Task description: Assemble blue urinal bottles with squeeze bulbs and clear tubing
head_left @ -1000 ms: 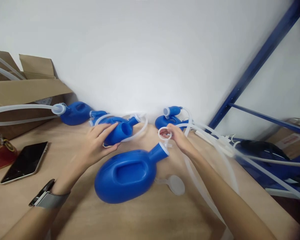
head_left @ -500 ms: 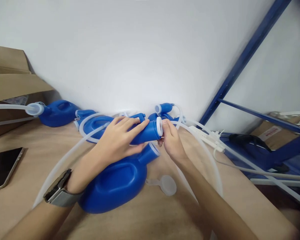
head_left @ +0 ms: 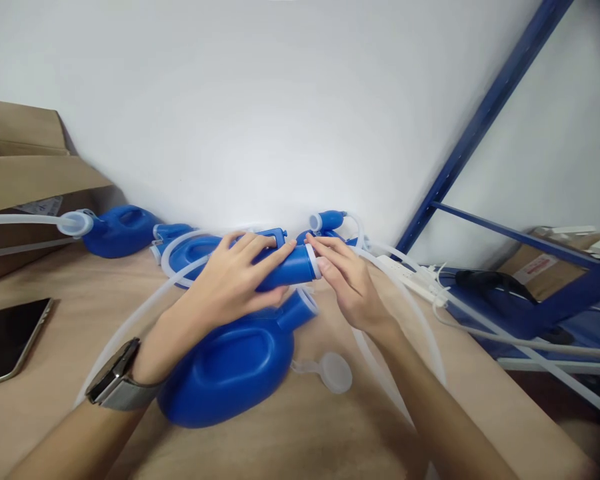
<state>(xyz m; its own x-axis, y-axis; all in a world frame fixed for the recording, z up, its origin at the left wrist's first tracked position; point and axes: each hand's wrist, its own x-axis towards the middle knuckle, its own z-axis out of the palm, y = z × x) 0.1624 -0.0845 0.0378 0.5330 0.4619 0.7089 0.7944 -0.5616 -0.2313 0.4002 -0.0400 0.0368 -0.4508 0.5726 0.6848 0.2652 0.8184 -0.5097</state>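
My left hand [head_left: 240, 270], with a watch on its wrist, is wrapped over a blue plastic tube-shaped cup [head_left: 293, 268] and holds it lying sideways. At the cup's right end sits a white ring [head_left: 314, 262]. My right hand [head_left: 347, 277] has its thumb and fingers closed on this ring from the right. Just below lies a blue urinal bottle [head_left: 235, 363], its open neck pointing up and right. A translucent round cap [head_left: 336, 372] with a strap rests on the table beside it.
More blue bottles [head_left: 123, 230] with clear hoses lie along the wall. At the left are a cardboard box [head_left: 35, 180] and a phone [head_left: 13, 337]. A white power strip [head_left: 415, 280] and a blue metal rack [head_left: 480, 140] stand at the right. Hoses [head_left: 425, 320] loop across the table.
The white ring, tilted at the cup's mouth before, now sits straighter against it. My right hand has shifted its pinch, with its fingers now reaching over the ring. My left hand keeps its hold.
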